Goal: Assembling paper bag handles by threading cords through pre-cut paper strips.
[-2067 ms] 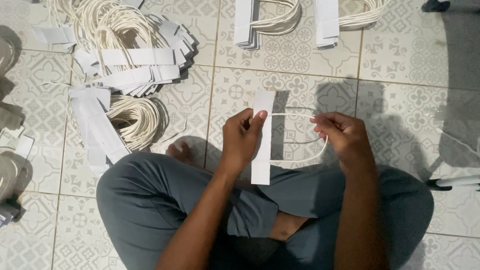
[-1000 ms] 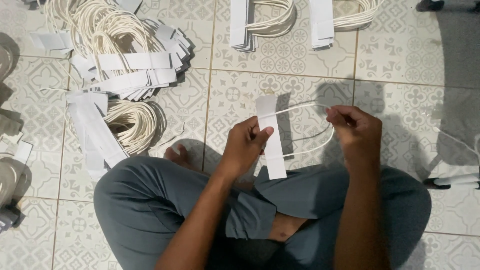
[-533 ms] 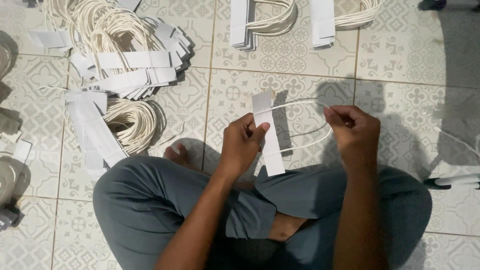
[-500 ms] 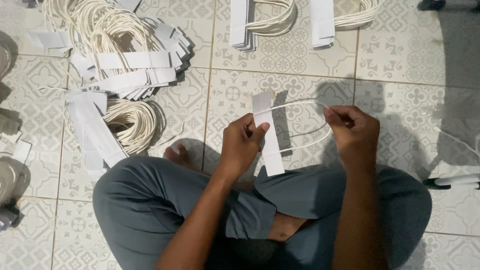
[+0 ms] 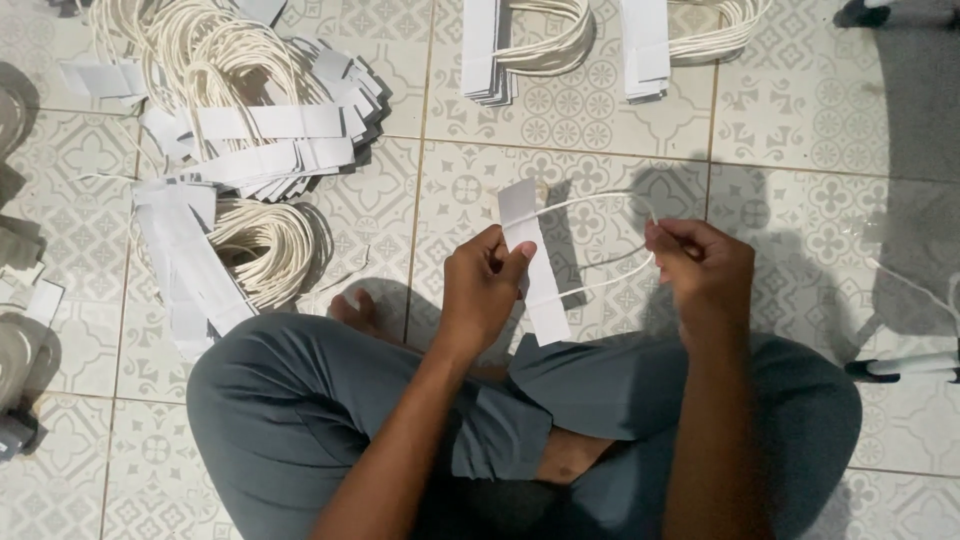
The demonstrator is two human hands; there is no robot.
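White paper strip point(image 5: 532, 262) pinched in left hand point(image 5: 482, 290) above lap; cord loop point(image 5: 600, 240) end gripped in right hand point(image 5: 703, 270). Hands held apart, cord stretched between. Finished handles heaped on floor tiles point(image 5: 440, 170): piles point(image 5: 250, 150) at left, stacks point(image 5: 560, 45) ahead. This piece judged still in progress.

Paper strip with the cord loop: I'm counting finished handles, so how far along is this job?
Done: heaps of strip-and-cord pieces at left and two neat stacks at top. In hand: the left hand pinches a white paper strip while the right hand holds its cord loop. What is left cannot be told.
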